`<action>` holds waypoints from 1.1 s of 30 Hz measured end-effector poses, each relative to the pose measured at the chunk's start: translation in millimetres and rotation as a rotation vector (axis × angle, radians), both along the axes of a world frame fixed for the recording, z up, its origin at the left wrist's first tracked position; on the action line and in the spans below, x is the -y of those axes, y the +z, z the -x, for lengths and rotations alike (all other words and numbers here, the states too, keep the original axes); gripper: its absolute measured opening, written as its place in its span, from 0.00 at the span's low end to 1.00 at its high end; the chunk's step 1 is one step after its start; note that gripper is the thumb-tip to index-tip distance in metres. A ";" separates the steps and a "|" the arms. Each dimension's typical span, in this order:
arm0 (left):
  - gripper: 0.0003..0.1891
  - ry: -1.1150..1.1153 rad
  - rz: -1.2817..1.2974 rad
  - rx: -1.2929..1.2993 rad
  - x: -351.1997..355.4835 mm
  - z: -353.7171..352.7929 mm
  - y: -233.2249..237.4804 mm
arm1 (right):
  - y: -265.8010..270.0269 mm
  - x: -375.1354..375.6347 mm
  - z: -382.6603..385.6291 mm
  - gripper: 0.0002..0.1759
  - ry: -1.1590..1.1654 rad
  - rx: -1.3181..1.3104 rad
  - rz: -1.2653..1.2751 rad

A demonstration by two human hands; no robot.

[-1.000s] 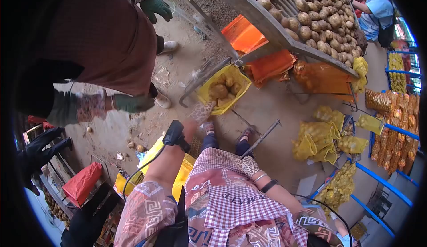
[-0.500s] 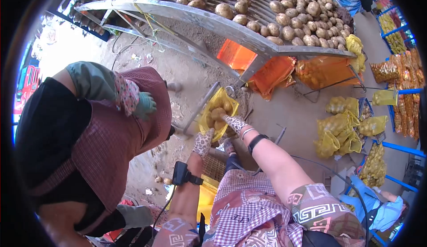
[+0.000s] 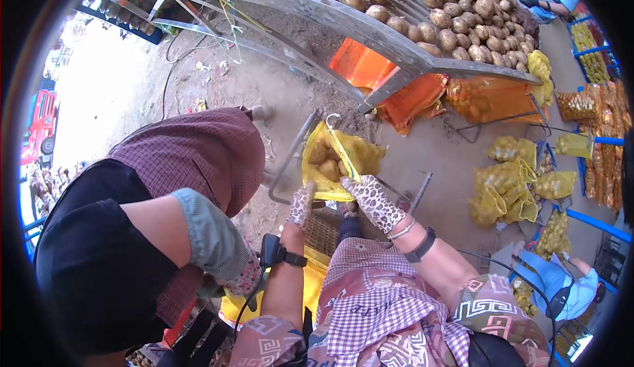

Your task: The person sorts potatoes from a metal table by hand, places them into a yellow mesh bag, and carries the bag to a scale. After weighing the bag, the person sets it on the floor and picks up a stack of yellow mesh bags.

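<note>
A yellow mesh bag [image 3: 370, 154] with potatoes [image 3: 328, 167] in it hangs mouth-up in front of me, by a bent metal frame [image 3: 287, 162]. My left hand [image 3: 302, 206], in a spotted glove, is closed on the near left edge of the bag's mouth. On the near right edge, my right hand [image 3: 374, 203], gloved alike, pinches the mesh rim. A taut strip of the rim runs from my right fingers to the far side of the mouth. The fingertips of both hands are partly hidden by the mesh.
A slatted metal sorting table [image 3: 310, 5] with many potatoes stands ahead, orange mesh bags [image 3: 413, 99] below its edge. A co-worker in a checked apron [image 3: 191, 149] bends close on my left. Filled yellow bags [image 3: 505, 185] stand right. A plastic crate [image 3: 321, 240] is near my feet.
My right hand has left the potatoes inside the bag and now grips its near right rim. The bag's mouth is pulled tighter. The co-worker has bent lower, reaching down beside my left arm.
</note>
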State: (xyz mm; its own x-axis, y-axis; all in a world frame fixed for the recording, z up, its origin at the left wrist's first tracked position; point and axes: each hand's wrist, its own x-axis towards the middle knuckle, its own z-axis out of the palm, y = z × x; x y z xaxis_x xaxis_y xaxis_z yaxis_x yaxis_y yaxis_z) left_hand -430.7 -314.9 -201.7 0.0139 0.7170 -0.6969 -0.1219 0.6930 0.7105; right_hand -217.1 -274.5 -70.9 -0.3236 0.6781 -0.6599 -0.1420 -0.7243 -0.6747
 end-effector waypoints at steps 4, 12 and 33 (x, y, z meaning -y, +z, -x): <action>0.17 0.253 -0.178 -0.280 21.9 -13.1 59.6 | 16.2 -10.9 -2.4 0.14 -0.100 0.176 -0.322; 0.18 0.308 -0.402 -0.840 15.2 -10.3 115.3 | 54.9 -18.9 -31.0 0.18 -0.039 0.089 -0.105; 0.21 0.203 -0.269 0.240 3.5 79.2 21.8 | 45.8 -31.4 -20.1 0.17 -0.069 0.120 -0.055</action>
State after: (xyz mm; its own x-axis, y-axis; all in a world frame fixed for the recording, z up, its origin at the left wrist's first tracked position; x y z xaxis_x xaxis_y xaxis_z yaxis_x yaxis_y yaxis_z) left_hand -509.9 -318.3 -180.0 -0.0072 0.8782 -0.4782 -0.4215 0.4310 0.7979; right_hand -197.0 -243.1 -25.1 -0.1960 0.7324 -0.6521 -0.1059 -0.6769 -0.7284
